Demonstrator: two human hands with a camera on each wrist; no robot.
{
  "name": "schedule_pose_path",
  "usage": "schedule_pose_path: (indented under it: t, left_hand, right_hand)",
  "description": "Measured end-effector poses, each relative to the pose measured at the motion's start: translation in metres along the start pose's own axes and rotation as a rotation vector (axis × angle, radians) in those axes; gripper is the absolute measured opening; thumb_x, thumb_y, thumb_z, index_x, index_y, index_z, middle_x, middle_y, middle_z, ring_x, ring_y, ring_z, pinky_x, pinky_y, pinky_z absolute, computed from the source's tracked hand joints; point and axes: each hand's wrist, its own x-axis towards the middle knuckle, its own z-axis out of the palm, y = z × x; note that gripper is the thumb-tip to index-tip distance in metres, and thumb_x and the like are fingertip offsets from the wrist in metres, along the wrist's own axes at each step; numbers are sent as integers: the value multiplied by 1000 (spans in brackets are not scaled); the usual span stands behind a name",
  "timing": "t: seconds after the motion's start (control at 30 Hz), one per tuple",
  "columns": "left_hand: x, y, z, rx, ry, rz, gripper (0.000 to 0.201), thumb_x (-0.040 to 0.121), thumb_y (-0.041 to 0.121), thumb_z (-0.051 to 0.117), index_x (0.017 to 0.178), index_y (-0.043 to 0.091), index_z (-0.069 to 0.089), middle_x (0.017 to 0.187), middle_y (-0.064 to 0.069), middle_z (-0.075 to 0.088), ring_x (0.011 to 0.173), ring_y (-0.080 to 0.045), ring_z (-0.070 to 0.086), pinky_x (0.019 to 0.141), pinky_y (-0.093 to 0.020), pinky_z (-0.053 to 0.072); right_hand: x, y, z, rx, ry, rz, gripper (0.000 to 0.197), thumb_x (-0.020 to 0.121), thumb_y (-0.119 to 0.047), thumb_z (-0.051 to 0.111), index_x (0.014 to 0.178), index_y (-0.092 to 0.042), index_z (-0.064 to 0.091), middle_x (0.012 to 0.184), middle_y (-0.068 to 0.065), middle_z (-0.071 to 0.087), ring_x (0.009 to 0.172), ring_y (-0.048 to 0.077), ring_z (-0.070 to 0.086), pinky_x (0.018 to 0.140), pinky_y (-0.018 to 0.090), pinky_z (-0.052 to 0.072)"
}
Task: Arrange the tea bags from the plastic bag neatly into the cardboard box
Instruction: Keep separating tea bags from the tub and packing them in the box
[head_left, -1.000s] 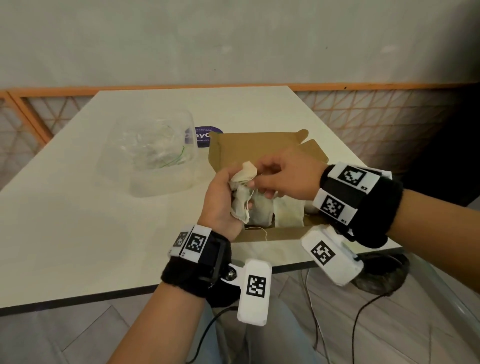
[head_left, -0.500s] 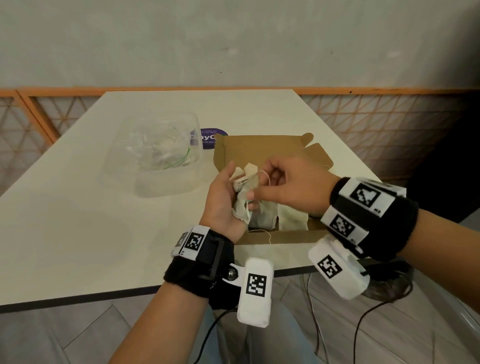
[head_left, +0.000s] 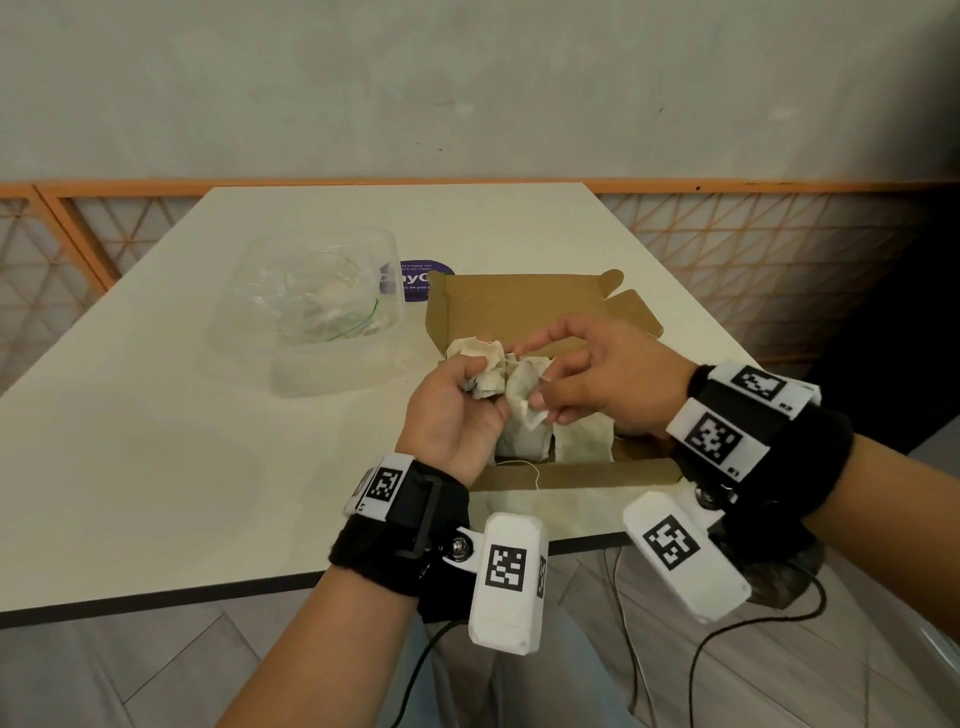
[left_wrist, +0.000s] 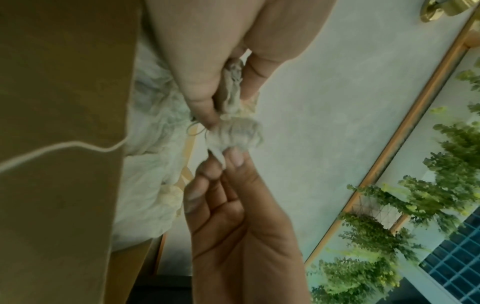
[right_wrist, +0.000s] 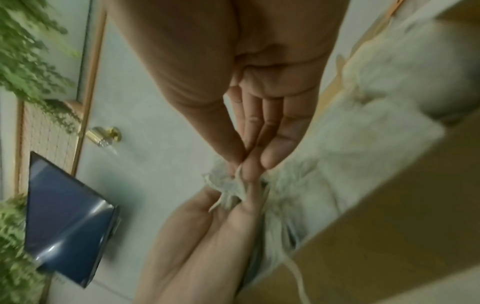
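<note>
Above the open cardboard box (head_left: 524, 306) my left hand (head_left: 457, 405) grips a crumpled bunch of pale tea bags (head_left: 485, 371). My right hand (head_left: 587, 374) pinches the edge of one tea bag (head_left: 527, 397) from that bunch between thumb and fingers. The left wrist view shows the same pinch: the right hand's fingertips (left_wrist: 235, 159) hold the tea bag (left_wrist: 233, 133), which the left fingers (left_wrist: 202, 102) hold from above. Other tea bags (head_left: 582, 441) lie flat in the box. The clear plastic bag (head_left: 322, 306) lies crumpled on the table to the left.
A white table (head_left: 156, 441) carries everything; its near edge runs just under my wrists. A purple round sticker (head_left: 423, 280) sits behind the box. A loose tea-bag string (head_left: 535, 470) hangs over the box's front wall. Orange lattice railings flank the table.
The bunch of tea bags has spread in my left hand, and my right hand has shifted from its top to pinching one bag's edge, pulling it rightward.
</note>
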Motion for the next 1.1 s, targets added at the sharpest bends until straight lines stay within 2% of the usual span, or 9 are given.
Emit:
schedule_pose_path:
  t: [0.13,0.27,0.4,0.5,0.73,0.83,0.9,0.97,1.1]
  left_hand:
    - [-2,3,2,-67,4,22,18,94,1,35,101,0,51,97,-22,65,81,-26,69,71,-32,58]
    - [-3,2,3,-70,5,-11,18,98,11,41,103,0,53,100,-21,65,78,-26,70,77,-39,56]
    - [-4,0,5,37,-43,-39,33,98,36,44,107,5,52,100,-18,68,88,-26,67,82,-35,55]
    - [-6,1,7,93,-114,-27,42,93,43,46,112,7,54,105,-16,66,97,-23,64,84,-33,54]
    - [-6,-1,1,94,-139,10,20,88,1,45,105,-5,54,99,-16,68,88,-20,67,94,-37,50]
    - [-6,3,0,50,-149,-13,27,94,13,43,111,-5,54,112,-22,65,103,-27,66,97,-39,49]
    - [-6,3,1,99,-154,-31,32,97,23,40,116,-1,51,112,-21,63,96,-26,67,79,-36,56]
    - [-7,2,2,142,-163,-35,33,99,27,35,111,1,51,102,-16,64,80,-21,65,64,-31,52]
    - [-6,2,2,136,-125,-44,48,96,32,41,130,0,47,89,-7,60,67,-12,57,66,-25,55]
  right_hand:
    - [-2,3,-21,-25,113,-49,32,76,3,69,96,-20,57,77,16,65,59,14,59,66,30,53]
    - [1,0,-27,-145,190,-168,30,78,0,68,94,-24,60,61,1,59,58,17,54,74,44,51]
    - [3,-12,-16,-193,36,-172,48,78,-2,70,117,-20,51,69,4,61,65,17,56,66,30,47]
    - [6,-18,3,-294,-27,-169,47,78,-3,70,117,-14,47,74,5,64,64,13,59,66,26,52]
    - [16,-22,3,-250,10,-115,29,79,-4,65,101,-15,51,80,12,72,77,26,69,82,46,56]
    - [11,-22,3,-353,30,-122,31,74,-32,76,92,-10,61,69,-1,72,64,13,66,69,33,56]
    - [8,-20,10,-393,9,-120,39,73,-38,75,87,-3,66,59,-17,67,53,0,59,62,26,51]
    - [12,-14,16,-398,28,-141,34,75,-33,74,86,-2,68,61,-8,69,52,2,58,60,23,48]
    - [18,-11,10,-170,94,-120,11,79,-17,72,85,-7,70,63,1,66,52,5,57,51,14,46]
